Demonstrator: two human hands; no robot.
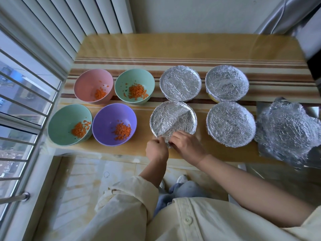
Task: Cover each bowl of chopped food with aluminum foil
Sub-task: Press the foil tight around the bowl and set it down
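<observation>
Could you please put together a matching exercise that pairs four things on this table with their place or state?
Things:
1. pink bowl
2. purple bowl
3. loose foil
4. front-left foiled bowl

Places or states:
a. crumpled, at the right end of the table
b. back row, far left, uncovered
c. its foil edge pinched by the left hand and right hand
d. front row, uncovered

Pairs: 1-b, 2-d, 3-a, 4-c

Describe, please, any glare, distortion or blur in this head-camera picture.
Head view: daylight comes from the window at left; wide-angle distortion bows the table edges; the foil cover pinched by left hand and right hand gleams softly; top-right corner blurs.
</observation>
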